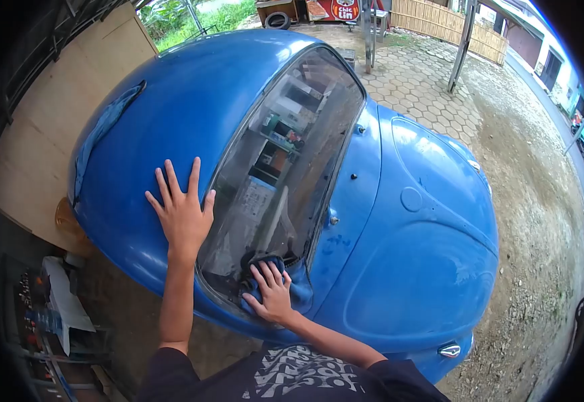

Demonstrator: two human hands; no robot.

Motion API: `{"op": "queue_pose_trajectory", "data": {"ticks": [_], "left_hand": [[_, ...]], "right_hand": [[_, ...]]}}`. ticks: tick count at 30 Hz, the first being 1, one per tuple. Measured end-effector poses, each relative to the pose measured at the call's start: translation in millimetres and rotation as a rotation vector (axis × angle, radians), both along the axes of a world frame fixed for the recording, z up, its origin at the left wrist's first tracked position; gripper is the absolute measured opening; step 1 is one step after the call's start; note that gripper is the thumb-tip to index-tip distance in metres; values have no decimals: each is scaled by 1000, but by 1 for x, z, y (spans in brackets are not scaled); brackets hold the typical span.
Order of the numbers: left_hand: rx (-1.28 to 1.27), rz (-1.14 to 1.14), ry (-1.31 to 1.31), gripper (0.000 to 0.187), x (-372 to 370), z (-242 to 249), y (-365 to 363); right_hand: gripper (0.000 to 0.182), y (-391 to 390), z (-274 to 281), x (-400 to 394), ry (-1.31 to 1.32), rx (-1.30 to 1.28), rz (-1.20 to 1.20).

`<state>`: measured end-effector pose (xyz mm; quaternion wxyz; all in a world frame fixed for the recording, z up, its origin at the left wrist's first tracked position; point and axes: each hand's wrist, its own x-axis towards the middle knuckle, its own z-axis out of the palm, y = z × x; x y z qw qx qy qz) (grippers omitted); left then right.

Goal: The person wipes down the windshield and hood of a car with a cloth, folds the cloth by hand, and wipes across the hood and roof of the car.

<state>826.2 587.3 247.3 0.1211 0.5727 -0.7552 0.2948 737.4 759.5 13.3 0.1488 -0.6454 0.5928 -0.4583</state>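
On the glossy, rounded blue car roof (191,100) the left hand (183,213) lies splayed flat; the right hand (270,292) presses a crumpled blue cloth (299,289) on the windshield (285,161).

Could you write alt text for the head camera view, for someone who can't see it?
A person's right hand presses a blue cloth against the windshield of a blue car, while the left hand rests flat on the roof.

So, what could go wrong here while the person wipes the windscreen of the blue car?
The left hand presses flat on the curved roof; it might slip. The right hand holds a blue cloth at the windscreen corner; trapped grit could scratch the glass.
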Motion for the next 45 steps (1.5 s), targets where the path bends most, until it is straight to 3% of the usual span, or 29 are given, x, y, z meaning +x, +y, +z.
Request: {"op": "queue_pose_trajectory", "data": {"ticks": [8, 17, 22, 26, 33, 45], "left_hand": [[32, 6, 9, 69, -2, 6, 5], [76, 121, -28, 72, -20, 10, 4], [64, 209, -82, 73, -28, 6, -5], [59, 215, -73, 73, -34, 4, -7], [71, 165, -33, 76, -35, 11, -3], [42, -39, 63, 76, -2, 2, 7]], "right_hand": [[87, -74, -1, -49, -81, 8, -140], [92, -298, -21, -231, -119, 159, -571], [100, -403, -18, -336, -221, 248, -616], [100, -440, -26, -373, -188, 253, -629], [94, -390, -30, -334, -168, 209, -578], [93, -91, -26, -101, -39, 180, -327]]}}
